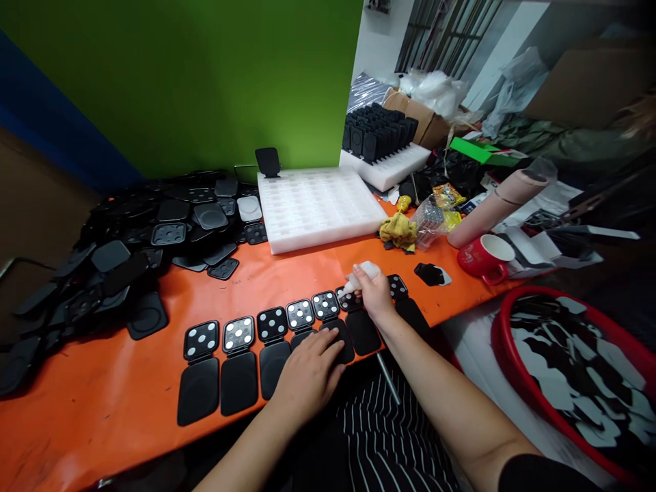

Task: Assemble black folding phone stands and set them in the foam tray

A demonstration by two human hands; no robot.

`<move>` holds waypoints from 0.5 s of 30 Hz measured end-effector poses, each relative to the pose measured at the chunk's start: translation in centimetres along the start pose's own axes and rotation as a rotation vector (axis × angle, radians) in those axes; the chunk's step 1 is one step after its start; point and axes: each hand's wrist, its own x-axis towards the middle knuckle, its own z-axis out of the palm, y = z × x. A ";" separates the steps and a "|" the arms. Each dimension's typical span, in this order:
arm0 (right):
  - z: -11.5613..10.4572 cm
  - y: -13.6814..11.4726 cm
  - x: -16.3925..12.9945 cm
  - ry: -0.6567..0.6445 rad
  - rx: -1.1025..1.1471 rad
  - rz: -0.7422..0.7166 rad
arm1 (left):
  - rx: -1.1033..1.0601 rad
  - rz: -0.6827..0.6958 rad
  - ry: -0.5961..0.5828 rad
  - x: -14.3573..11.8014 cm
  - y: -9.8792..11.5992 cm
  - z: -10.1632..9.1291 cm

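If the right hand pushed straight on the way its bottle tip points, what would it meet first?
The right hand aims the white bottle down-left, so the tip would probably meet the dotted black part just below it; depth is unclear.

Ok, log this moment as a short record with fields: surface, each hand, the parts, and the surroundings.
surface: orange table cover
left hand: left hand flat, pressing on the row of black hinged parts near the table's front edge
right hand: right hand gripping a small white bottle, tip pointing at a part in the row
parts: upper halves show white dots; lower halves plain black
behind: white foam tray, mostly unfilled
left side: heap of loose black parts
right side: red mug; red basin of black pieces
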 end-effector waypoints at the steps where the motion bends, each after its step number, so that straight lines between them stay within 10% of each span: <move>1: -0.4 0.1 0.4 0.029 0.013 0.018 | 0.003 0.007 0.003 0.3 0.3 -0.1; 15: -2.0 0.8 1.2 0.085 -0.207 -0.091 | -0.037 0.135 -0.051 2.5 1.6 1.6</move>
